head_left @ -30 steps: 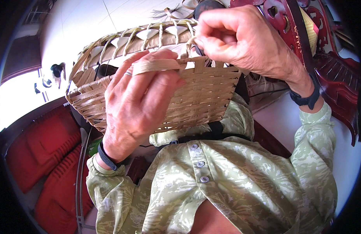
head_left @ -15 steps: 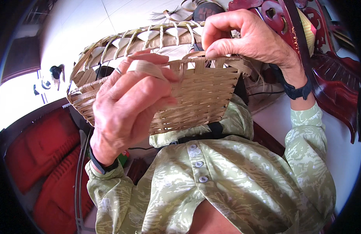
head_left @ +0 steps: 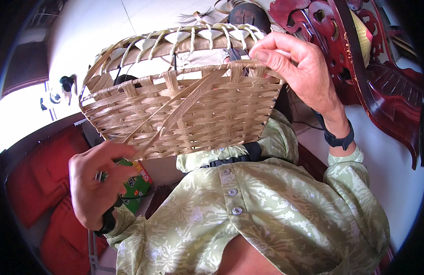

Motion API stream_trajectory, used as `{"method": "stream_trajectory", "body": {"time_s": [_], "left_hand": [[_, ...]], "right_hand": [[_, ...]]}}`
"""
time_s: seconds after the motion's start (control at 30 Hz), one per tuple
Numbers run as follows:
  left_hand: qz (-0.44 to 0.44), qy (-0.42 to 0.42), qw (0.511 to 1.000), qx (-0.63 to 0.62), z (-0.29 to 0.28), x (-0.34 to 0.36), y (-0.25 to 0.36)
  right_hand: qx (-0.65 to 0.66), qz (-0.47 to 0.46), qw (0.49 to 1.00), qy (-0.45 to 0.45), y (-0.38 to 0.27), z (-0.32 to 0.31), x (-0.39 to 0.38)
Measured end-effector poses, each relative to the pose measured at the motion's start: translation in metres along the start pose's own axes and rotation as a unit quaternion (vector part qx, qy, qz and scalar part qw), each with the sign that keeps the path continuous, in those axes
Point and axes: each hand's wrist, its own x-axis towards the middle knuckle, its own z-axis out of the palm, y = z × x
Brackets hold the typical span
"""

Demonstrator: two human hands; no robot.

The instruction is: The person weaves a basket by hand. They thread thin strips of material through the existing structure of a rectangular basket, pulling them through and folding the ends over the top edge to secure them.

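Observation:
A tan woven basket [head_left: 207,114] sits tilted in front of me, with pale twisted lacing and white triangles along its upper band [head_left: 177,37]. My right hand [head_left: 294,68] is closed on the right end of the basket's woven rim, thumb on top. From that rim, loose flat strips [head_left: 184,103] run diagonally down to my left hand [head_left: 102,176], whose blurred, curled fingers appear closed on them at the basket's lower left. The basket's underside and what lies inside it are mostly hidden.
Carved maroon wooden furniture [head_left: 386,110] stands at the right, red cushions [head_left: 38,178] at lower left, with a green printed package [head_left: 138,181] beside them. A dark rounded object [head_left: 248,16] and loose fibres lie beyond the basket. A small black-and-white shape [head_left: 67,87] at far left is unclear.
My left hand has moved from atop the basket down and left, drawing the strip diagonally across its face. My right hand has shifted right and down along the rim.

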Motion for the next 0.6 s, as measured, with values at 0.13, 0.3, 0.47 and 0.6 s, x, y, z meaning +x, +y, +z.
{"method": "stream_trajectory", "body": {"time_s": [0.13,0.3,0.47,0.6], "left_hand": [[0.126,0.038,0.99,0.045,0.04,0.021,0.001],[0.273,0.129,0.938,0.172,0.072,0.041,0.029],[0.28,-0.027,0.948,0.146,0.037,0.028,0.007],[0.125,-0.049,0.981,0.137,0.014,-0.006,-0.012]], "right_hand": [[-0.01,0.007,1.0,-0.014,-0.007,0.001,0.002],[0.003,-0.021,1.0,0.023,-0.007,0.01,-0.001],[0.016,-0.025,0.998,0.058,0.001,0.004,-0.003],[0.006,-0.041,0.998,0.056,0.006,0.004,-0.003]]}}
